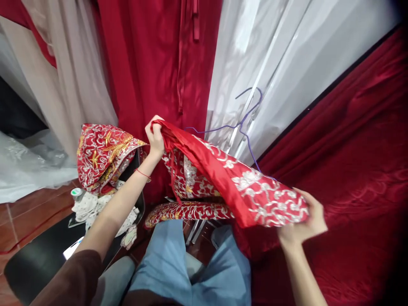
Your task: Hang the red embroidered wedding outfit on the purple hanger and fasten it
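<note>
A red garment (251, 182) with silver embroidery is stretched between my two hands, slanting down to the right. My left hand (155, 138) is closed on the plain red edge at its upper left end. Around the embroidered right end, my right hand (306, 219) is wrapped, with the fingertips hidden behind the cloth. A purple wire hanger (239, 124) shows above the garment, its hook up; its lower part is hidden. More of the embroidered red cloth (194, 210) hangs below, in front of my knees, and a thin red tie dangles beside it.
Another embroidered red piece (105, 155) with gold motifs drapes over a black chair (35, 259) at left. White patterned cloth (92, 208), a small round container (76, 193) and a white card-like item (72, 248) lie on the seat. Red curtains (156, 55) and white fabric (242, 51) hang ahead.
</note>
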`<act>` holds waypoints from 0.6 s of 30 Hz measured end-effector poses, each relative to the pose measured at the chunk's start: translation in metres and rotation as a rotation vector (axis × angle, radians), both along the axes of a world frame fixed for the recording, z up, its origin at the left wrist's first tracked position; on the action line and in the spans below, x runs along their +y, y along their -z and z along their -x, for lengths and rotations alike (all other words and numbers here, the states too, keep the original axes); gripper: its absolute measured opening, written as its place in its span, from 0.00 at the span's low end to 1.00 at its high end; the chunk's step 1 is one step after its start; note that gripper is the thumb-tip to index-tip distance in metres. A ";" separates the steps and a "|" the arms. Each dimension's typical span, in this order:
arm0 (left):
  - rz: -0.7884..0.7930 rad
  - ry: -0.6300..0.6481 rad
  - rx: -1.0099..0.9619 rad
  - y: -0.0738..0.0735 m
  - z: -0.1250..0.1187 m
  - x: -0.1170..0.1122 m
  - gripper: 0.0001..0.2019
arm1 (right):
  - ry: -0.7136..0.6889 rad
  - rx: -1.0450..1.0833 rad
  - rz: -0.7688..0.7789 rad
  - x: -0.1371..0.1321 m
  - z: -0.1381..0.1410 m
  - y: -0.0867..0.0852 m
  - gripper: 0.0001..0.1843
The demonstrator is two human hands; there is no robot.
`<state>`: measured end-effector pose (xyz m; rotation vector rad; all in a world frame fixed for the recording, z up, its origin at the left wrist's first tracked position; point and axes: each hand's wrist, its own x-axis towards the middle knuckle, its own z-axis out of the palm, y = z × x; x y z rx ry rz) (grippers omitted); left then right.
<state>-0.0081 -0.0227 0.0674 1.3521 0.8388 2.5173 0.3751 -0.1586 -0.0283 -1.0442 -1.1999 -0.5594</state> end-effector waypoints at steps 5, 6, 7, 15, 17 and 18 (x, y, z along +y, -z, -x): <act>0.261 0.241 0.070 0.022 -0.036 -0.016 0.20 | 0.012 0.153 0.136 -0.026 -0.019 -0.011 0.08; 0.314 0.285 0.120 0.028 -0.043 -0.019 0.20 | -0.002 0.128 0.221 -0.029 -0.019 -0.005 0.08; 0.358 0.320 0.183 0.035 -0.050 -0.022 0.20 | -0.028 0.094 0.312 -0.031 -0.020 0.004 0.10; 0.501 0.392 0.491 0.087 -0.084 -0.013 0.21 | -0.191 -0.283 0.769 -0.021 -0.028 0.073 0.41; 0.506 0.363 0.520 0.098 -0.091 -0.007 0.19 | -0.151 -0.590 0.717 -0.027 -0.013 0.078 0.41; 0.509 0.344 0.528 0.102 -0.094 -0.004 0.18 | -0.151 -0.769 0.660 -0.031 -0.002 0.080 0.39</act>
